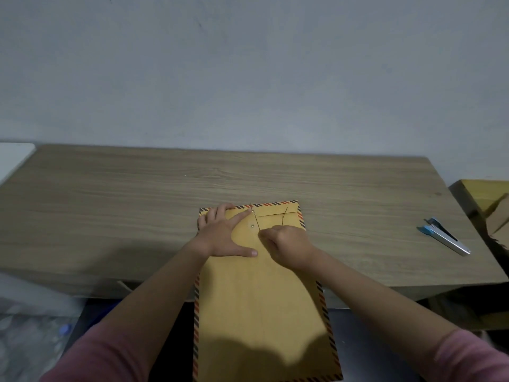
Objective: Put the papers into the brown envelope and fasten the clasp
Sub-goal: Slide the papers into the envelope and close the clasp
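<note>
Both forearms reach up from the lower corners of the frame and meet near its centre, pink sleeves pushed back at the bottom edge. The left hand [223,232] lies flat, palm down, fingers spread, index finger pointing up-right and thumb stretched to the right. The right hand [286,245] is curled, fingertips pinched together at its left side.
</note>
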`<action>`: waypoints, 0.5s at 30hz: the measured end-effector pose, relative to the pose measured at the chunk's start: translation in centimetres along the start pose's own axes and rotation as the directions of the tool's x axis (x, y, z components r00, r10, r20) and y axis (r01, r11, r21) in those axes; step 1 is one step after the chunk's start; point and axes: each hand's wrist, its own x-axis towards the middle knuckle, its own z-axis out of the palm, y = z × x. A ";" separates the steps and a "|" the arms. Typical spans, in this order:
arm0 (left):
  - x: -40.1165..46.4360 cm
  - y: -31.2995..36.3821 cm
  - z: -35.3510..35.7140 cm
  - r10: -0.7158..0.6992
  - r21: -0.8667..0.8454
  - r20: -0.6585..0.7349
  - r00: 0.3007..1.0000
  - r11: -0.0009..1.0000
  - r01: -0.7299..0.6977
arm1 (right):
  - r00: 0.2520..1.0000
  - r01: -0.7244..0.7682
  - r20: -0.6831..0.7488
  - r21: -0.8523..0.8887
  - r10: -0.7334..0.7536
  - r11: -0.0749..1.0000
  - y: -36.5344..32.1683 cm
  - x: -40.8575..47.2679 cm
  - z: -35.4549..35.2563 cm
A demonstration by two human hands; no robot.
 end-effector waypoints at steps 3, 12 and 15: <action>0.1 -0.2 -0.5 0.016 -0.029 0.084 0.996 0.999 -0.014 | 1.000 -0.011 0.024 0.057 0.009 0.998 -1.0 0.5 0.3; 0.3 -0.8 -0.5 0.058 -0.138 0.070 0.996 0.989 -0.048 | 0.996 -0.083 -0.012 0.216 0.088 0.973 -1.8 2.6 0.2; 0.2 -1.2 0.0 0.076 -0.198 -0.028 0.997 0.977 -0.080 | 0.997 -0.078 0.014 0.209 0.077 0.975 -1.5 3.6 0.1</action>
